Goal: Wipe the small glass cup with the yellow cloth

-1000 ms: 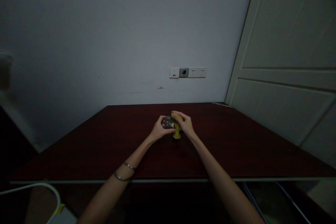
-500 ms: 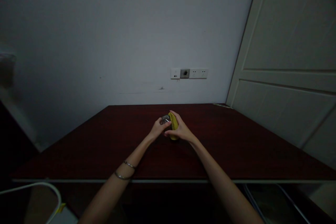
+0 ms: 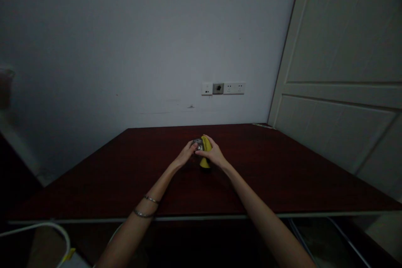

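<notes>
Over the middle of the dark red table (image 3: pixel 125 171), my two hands meet. My left hand (image 3: pixel 186 154) is closed around a small, clear, shiny glass-like object (image 3: pixel 198 142); its exact kind is hard to make out in the dim light. A yellow cloth (image 3: pixel 206 144) is gripped in my right hand (image 3: pixel 215 155), thumb on the near side and fingers behind. The cloth presses against the right side of the clear object, and its lower end hangs down close to the tabletop. My fingers hide part of both things.
A pale wall with a row of sockets (image 3: pixel 223 88) rises behind the table. To the right stands a white panelled door (image 3: pixel 339 88). A white cable (image 3: pixel 59 230) curves below the table's front edge at the lower left.
The yellow cloth has shifted slightly, its lower end now flaring out below my right hand. My right thumb has moved up and left toward the clear object. The view has turned slightly.
</notes>
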`<state>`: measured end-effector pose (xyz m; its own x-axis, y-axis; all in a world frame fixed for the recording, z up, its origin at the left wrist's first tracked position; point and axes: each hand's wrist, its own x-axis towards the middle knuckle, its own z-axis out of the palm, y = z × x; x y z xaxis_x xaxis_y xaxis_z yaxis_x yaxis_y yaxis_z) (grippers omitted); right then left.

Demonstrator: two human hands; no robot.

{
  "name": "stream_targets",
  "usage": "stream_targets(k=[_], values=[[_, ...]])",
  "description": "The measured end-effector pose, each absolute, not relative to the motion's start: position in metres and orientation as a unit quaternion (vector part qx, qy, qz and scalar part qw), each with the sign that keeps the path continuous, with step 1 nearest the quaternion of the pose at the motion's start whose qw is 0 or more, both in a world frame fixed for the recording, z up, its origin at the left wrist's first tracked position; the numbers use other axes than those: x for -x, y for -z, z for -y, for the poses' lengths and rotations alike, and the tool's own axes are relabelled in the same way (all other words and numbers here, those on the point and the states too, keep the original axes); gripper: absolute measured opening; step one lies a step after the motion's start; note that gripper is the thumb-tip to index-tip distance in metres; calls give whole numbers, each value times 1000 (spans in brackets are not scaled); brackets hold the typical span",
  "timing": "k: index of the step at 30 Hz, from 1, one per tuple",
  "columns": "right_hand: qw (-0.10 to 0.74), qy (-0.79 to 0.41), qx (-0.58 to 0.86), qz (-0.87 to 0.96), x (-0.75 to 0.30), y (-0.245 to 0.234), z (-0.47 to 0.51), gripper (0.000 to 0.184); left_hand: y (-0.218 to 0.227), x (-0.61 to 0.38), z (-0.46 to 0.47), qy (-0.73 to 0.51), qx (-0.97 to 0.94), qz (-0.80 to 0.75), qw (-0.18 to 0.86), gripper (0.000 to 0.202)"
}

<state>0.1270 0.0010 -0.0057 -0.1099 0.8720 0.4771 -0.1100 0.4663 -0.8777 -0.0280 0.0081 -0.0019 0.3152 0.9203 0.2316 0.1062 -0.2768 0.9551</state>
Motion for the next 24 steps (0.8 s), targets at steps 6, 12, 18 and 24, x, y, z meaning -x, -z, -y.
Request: stream_targets(k=[6,12,18,24], values=[[620,-479,312,538,-128,2,-1,74,11,23,-14,-497,-673,-321,444,101],[609,-470,308,560,-125,0,5,72,9,19,-10,-499,-716,-321,368,83],[600,-439,306,595,-128,-1,5,68,2,17,-2,-517,-712,-359,313,75],[627,-361,310,617,-132,-3,0,45,0,15,2,-529,-717,-351,288,75]])
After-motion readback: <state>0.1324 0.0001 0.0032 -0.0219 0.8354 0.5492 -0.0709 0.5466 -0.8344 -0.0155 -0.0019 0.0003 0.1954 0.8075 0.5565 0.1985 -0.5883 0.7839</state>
